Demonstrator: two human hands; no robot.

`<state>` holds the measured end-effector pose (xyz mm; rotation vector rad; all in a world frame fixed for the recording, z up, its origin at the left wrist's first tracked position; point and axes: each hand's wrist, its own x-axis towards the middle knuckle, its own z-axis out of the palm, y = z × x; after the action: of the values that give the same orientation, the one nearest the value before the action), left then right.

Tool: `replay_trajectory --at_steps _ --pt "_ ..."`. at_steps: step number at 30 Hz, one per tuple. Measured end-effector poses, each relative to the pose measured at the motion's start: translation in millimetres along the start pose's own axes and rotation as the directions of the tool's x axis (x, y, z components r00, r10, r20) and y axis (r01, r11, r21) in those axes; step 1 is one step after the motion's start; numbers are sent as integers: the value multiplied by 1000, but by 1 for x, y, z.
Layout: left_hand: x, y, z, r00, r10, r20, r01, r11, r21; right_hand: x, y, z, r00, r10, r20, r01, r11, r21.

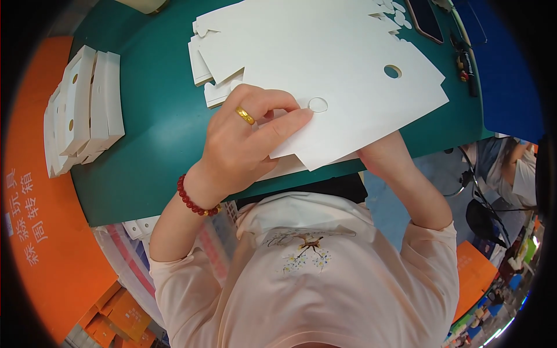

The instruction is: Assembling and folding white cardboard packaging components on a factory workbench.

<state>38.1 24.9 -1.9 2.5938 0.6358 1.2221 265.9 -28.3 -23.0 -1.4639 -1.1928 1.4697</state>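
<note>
A large white die-cut cardboard sheet (342, 52) lies across the desk's front edge, over other white sheets. It has one open round hole (393, 71) at the right and a scored circle (318, 104) nearer the middle. My left hand (246, 130), with a gold ring and red bead bracelet, rests over the sheet's near left part. Its thumb and forefinger are drawn together, thumb tip at the circle's rim; whatever they pinch is hidden. My right hand (380, 155) reaches under the sheet's near edge, and its fingers are out of sight.
On the green desk (154, 127), folded white box pieces (87, 110) stand at the left. Small white cut-out pieces (399, 14), a phone (425, 18) and pens (466, 64) lie at the far right. Orange bins (40, 191) flank the desk's left side.
</note>
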Motion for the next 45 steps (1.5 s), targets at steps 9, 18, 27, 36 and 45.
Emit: replay_trajectory --at_steps 9,18,27,36,45 --pt "2 5 -2 998 -57 40 58 998 -24 -3 -8 2 998 -62 16 63 993 -96" --pt "-1 5 4 1000 8 11 -9 997 83 3 -42 -1 972 142 185 -171 974 151" --pt "-1 2 8 994 -109 -11 108 991 -76 5 -45 12 984 -2 177 -49 958 282" --pt "12 1 3 992 -117 53 120 991 -53 13 -51 9 987 -6 162 -21 986 164" --pt "15 -5 -14 877 -469 106 480 833 -275 15 -53 -7 945 40 325 -122 964 236"
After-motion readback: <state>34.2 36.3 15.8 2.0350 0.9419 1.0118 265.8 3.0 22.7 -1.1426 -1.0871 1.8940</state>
